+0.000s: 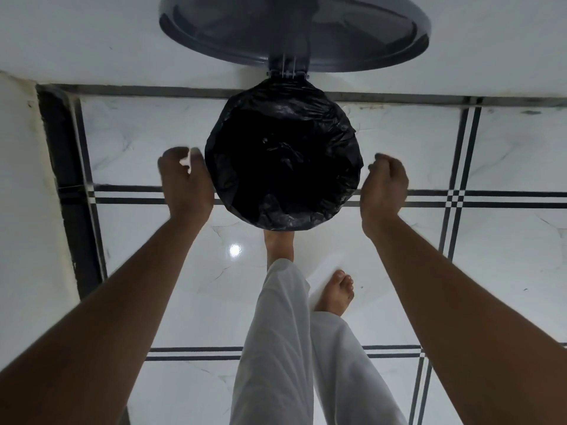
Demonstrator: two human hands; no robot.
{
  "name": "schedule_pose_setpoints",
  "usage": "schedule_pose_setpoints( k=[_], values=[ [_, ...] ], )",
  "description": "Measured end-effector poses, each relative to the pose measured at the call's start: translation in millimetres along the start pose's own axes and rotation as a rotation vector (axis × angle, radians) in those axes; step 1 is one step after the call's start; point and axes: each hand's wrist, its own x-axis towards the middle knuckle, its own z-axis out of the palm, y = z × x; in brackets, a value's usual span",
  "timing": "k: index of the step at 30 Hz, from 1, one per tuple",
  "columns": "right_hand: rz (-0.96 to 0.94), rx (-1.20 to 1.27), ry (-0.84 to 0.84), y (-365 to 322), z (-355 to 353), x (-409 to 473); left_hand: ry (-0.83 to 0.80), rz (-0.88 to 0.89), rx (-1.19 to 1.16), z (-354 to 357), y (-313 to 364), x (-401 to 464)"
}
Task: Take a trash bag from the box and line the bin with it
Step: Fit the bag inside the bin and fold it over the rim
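Bag (283, 154): black thin film, crinkled, already draped over the bin's mouth so the rim is wrapped all round; the bin itself is hidden under the film. It stands on the tiled floor (429, 256) against the wall, dead centre of the view. Lid (294, 29) stands up at 12 o'clock, hinged behind the rim. A bare foot (279, 250) sits at 6 o'clock from the bin, toes under its edge, likely on a pedal, though none shows.

Handling, as judged: very light, limp, slick, tears easily if yanked. Best taken by pinching the folded-over cuff at 3 and 9 o'clock and pulling down evenly; the loose centre will sag and may need pressing into the bin.

Left hand (185, 182): at 9 o'clock of the bin, fingers curled inward, blurred; close beside the film, its thumb side at the cuff, but I cannot tell whether it touches or pinches it.

Right hand (385, 188): at 3 o'clock, fingers loosely curled, just beside the cuff; nothing seen held.

Both forearms reach out and down, roughly mirrored.
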Motion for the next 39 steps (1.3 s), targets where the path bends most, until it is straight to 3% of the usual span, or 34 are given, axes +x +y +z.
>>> schedule_pose_setpoints(
  k=[2,4,7,9,12,14,16,19,22,24,27,31,34,39],
  values=[
    [-0.11,-0.018,-0.107,-12.4,10.8,-5.7,-0.128,0.062,-0.09,8.7,14.9,-3.0],
    [-0.16,-0.103,-0.249,-18.1,20.0,-8.0,-0.235,-0.013,-0.113,15.9,21.4,0.9],
    [-0.123,-0.191,-0.265,-13.8,28.8,1.5,-0.223,-0.183,-0.096,18.2,26.1,11.0],
    [-0.097,-0.237,-0.207,-14.4,31.3,7.1,-0.165,-0.223,0.05,17.1,28.6,18.7],
    [-0.241,-0.284,-0.132,-18.2,30.4,9.8,-0.078,-0.04,0.109,18.5,33.5,26.9],
    [-0.433,-0.304,-0.205,-23.4,32.3,4.9,-0.195,0.069,-0.001,20.8,43.6,25.5],
    [-0.58,-0.317,-0.305,-27.4,36.2,2.7,-0.345,0.066,-0.008,24.3,51.7,28.9],
    [-0.525,-0.343,-0.314,-32.9,45.0,8.9,-0.366,-0.006,0.073,26.2,62.1,38.2],
    [-0.545,-0.416,-0.243,-41.5,50.5,15.1,-0.293,0.092,0.026,26.9,69.8,43.5],
    [-0.616,-0.425,-0.304,-45.6,53.1,16.8,-0.381,0.124,-0.003,29.1,76.9,45.0],
    [-0.571,-0.483,-0.362,-47.8,58.2,27.7,-0.495,0.078,0.053,33.8,87.0,50.3],
    [-0.58,-0.44,-0.259,-52.9,63.5,27.6,-0.39,0.14,0.046,36.9,99.5,54.8],
    [-0.659,-0.454,-0.302,-51.8,67.5,26.1,-0.45,0.173,0.058,43.4,102.2,53.0],
    [-0.586,-0.491,-0.318,-58.6,75.8,30.8,-0.432,0.206,0.197,52.8,111.0,54.4]
  ],
)
